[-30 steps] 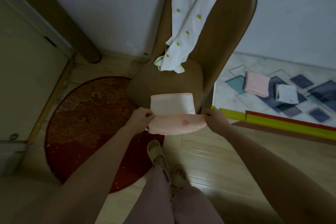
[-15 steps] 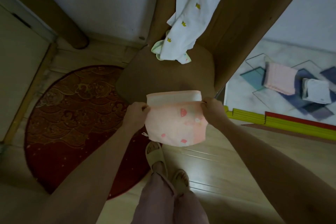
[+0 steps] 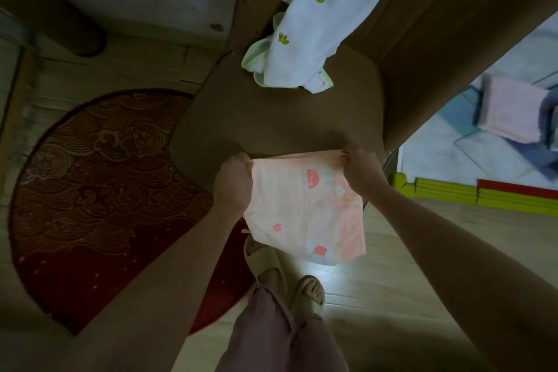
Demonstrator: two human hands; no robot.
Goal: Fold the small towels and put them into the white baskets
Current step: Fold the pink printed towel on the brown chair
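Bare chair seat (image 3: 271, 118) at my 12 o'clock, open. White cloth (image 3: 311, 39) drapes backrest beyond. Chair back (image 3: 437, 39) blocks 1 o'clock.

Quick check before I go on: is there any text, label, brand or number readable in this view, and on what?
None can be read.
Pink towel, held by the left hand and the right hand: printed pictures only (a mushroom, a flower), no letters.
White cloth over the chair: small yellow-green motifs, no words.
Red rug: swirl patterns only.
Folded pink towel on the mat: no visible label.
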